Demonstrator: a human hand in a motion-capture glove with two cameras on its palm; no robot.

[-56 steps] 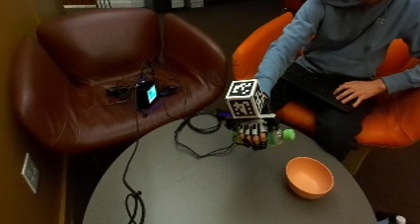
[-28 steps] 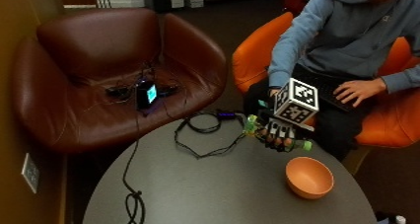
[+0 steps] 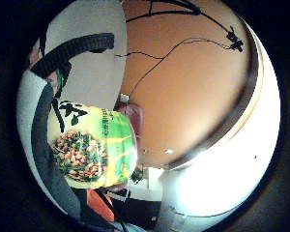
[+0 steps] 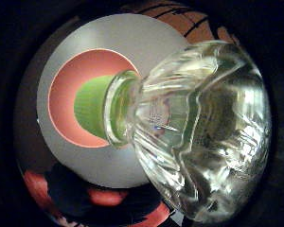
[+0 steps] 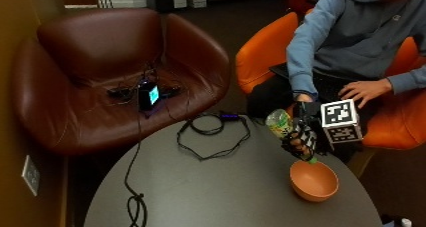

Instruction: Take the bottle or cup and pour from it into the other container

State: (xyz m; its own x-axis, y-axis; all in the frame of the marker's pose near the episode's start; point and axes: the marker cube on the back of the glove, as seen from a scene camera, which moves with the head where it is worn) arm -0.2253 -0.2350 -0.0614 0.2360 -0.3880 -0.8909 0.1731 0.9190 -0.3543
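I see the gloved right hand (image 5: 303,137) gripping the tilted bottle (image 5: 285,129), green cap (image 4: 92,108) over the orange bowl (image 5: 313,180). The glove hides the bottle's middle, and I cannot tell if liquid flows.

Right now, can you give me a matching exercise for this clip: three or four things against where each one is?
Things:
1. clear plastic bottle with green cap
2. orange bowl
3. coiled black cable
4. small lit device

Places:
A. on the brown leather chair
B. on the round grey table, below the bottle's cap
C. tilted in the gloved right hand
D. lying on the table near its far edge

Pairs: 1-C, 2-B, 3-D, 4-A
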